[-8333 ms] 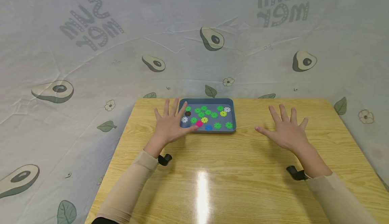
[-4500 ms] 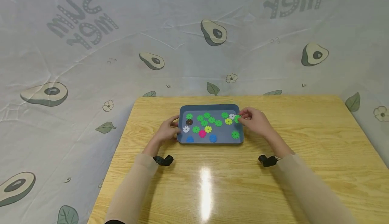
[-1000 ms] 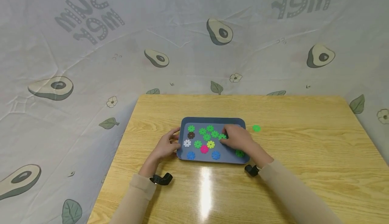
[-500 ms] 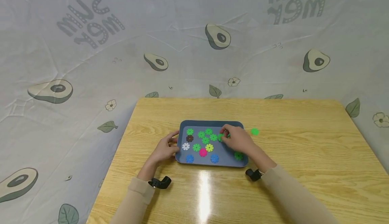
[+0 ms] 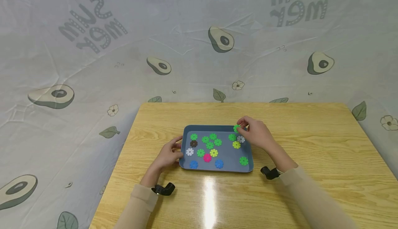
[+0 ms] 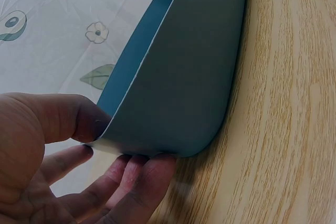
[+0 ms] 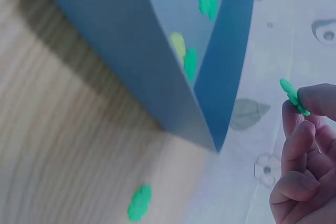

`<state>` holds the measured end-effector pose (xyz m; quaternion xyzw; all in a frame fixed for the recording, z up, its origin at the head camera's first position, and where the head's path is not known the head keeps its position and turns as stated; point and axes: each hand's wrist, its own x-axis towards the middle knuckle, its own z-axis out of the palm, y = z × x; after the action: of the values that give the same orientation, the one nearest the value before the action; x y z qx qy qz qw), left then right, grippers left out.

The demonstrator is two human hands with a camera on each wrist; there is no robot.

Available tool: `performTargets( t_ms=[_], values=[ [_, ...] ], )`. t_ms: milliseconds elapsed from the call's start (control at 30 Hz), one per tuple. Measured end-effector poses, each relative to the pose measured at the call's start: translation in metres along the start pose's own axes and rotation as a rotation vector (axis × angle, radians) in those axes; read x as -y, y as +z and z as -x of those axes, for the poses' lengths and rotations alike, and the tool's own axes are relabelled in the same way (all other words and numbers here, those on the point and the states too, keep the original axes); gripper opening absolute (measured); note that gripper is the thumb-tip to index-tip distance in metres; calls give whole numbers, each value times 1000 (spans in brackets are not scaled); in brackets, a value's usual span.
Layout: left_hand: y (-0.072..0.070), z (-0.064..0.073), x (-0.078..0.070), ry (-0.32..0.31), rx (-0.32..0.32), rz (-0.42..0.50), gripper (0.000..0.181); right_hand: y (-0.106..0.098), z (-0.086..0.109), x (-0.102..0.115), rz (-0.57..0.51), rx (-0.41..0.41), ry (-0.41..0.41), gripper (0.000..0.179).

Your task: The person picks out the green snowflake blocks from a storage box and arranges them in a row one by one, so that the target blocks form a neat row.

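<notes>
My left hand point(image 5: 168, 155) grips the left wall of a blue-grey tray point(image 5: 231, 167); in the left wrist view the thumb lies over the rim and the fingertips press the outside. Over the tray's back right corner, my right hand point(image 5: 257, 133) pinches a green snowflake disc point(image 5: 237, 128) between thumb and fingers. This disc point(image 7: 294, 97) stands edge-on in the right wrist view. Inside the tray lie several green discs point(image 5: 244, 161), two yellow ones point(image 5: 214, 152), two white point(image 5: 190, 151), two blue point(image 5: 219, 163), one pink point(image 5: 207, 158) and one brown point(image 5: 193, 143).
Another green disc point(image 7: 139, 203) lies on the wooden table right of the tray, seen only in the right wrist view; my right hand covers it in the head view. A patterned cloth point(image 5: 183, 32) hangs behind the table point(image 5: 326, 153).
Both hands were spread at first. The left took hold of the tray, which came nearer; a green disc went onto the table. Just now my right hand lifted another green disc rightward from the tray.
</notes>
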<state>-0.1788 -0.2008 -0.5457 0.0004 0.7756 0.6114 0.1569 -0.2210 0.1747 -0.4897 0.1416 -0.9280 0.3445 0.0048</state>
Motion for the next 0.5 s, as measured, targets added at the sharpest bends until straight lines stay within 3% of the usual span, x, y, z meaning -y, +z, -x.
performTargets(
  t_ms=[267, 500],
  values=[
    [1, 2, -3, -5, -1, -10, 82, -26, 5, -20, -35, -54, 61, 27],
    [0, -1, 3, -5, 1, -29, 81, -44, 13, -51, -12, -90, 130, 30]
  ],
)
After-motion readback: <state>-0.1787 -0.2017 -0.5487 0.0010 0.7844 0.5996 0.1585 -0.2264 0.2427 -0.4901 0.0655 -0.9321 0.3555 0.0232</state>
